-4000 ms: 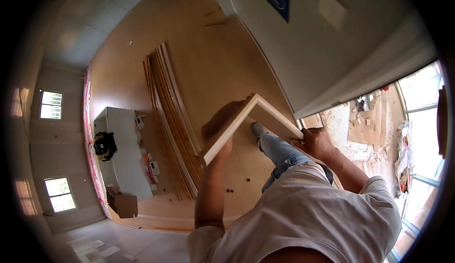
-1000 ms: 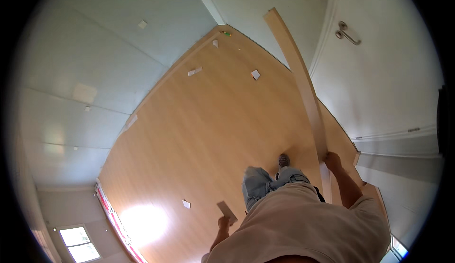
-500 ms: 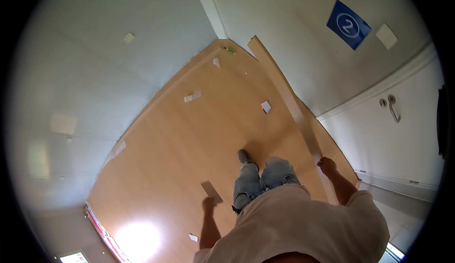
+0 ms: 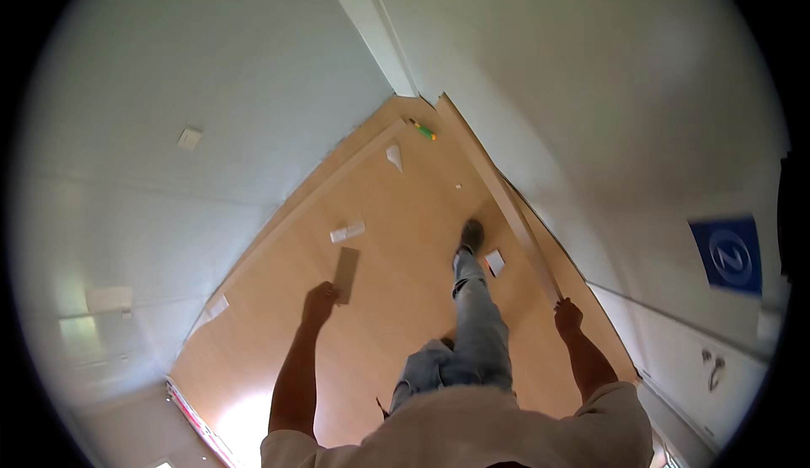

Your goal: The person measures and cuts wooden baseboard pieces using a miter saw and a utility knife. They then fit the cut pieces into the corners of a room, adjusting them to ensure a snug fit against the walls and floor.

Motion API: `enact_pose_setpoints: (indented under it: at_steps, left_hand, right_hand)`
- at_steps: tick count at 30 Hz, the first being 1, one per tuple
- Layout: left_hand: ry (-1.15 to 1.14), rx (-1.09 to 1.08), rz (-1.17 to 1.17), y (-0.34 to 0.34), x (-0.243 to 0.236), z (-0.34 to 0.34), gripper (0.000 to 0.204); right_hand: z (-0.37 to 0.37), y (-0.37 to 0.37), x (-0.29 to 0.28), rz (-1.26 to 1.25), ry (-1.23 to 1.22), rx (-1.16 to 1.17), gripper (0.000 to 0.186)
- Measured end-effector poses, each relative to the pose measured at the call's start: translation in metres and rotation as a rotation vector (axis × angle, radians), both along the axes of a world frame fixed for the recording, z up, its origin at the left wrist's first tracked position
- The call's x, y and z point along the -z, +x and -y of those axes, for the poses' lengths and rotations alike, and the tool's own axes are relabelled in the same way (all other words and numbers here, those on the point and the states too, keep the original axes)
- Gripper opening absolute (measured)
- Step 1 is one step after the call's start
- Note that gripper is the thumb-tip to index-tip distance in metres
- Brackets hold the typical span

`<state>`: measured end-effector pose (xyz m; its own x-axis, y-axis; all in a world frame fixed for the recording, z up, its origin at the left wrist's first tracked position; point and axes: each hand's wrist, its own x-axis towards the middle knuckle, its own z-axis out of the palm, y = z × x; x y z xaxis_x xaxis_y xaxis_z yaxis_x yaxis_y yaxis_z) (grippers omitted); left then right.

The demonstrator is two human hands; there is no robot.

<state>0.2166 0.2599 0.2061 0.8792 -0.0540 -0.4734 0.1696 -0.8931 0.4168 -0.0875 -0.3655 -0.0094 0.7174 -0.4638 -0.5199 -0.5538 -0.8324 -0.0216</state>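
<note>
You stand on a wood-toned floor point(image 4: 384, 333) that narrows toward a corner, where a pale upright trim point(image 4: 371, 25) runs between the left wall point(image 4: 261, 63) and the right wall point(image 4: 565, 80). The left wall carries a small white plate point(image 4: 190, 137); the right one bears a blue sign point(image 4: 727, 254), with a white door point(image 4: 666, 346) and its metal handle point(image 4: 716, 373) lower down. A wood-coloured strip point(image 4: 325, 183) lies along the foot of the left wall. Near the corner is a small green tool point(image 4: 423, 130), and scraps of white paper point(image 4: 347, 232) are scattered about the floor. Bright glare point(image 4: 251, 417) spreads over the boards at lower left, beside a red-and-white band point(image 4: 202, 430).

Your right hand point(image 4: 569, 316) is closed around the near part of a long board point(image 4: 506, 202), which stretches ahead of it, close beside the right wall, its far end near the corner. Whether that end touches the floor or the wall, you cannot tell from here. Your left hand point(image 4: 319, 302) grips a short flat piece point(image 4: 346, 275) by its lower edge, holding it out over the floor, well apart from the board. Your shoe point(image 4: 472, 235) is between the two pieces, nearer the board.
</note>
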Motion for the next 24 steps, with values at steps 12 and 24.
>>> enact_pose_setpoints:
  at_steps: [12,24]
  left_hand:
    - [0.209,0.853,-0.203,0.399,0.442,0.214,0.019]
    - [-0.022,1.114,-0.395,0.53,0.804,0.242,0.028]
  right_hand:
    - [0.022,0.34,0.34,-0.117,-0.167,0.002,0.019]
    - [0.04,0.469,0.551,0.18,-0.4,-0.087,0.019]
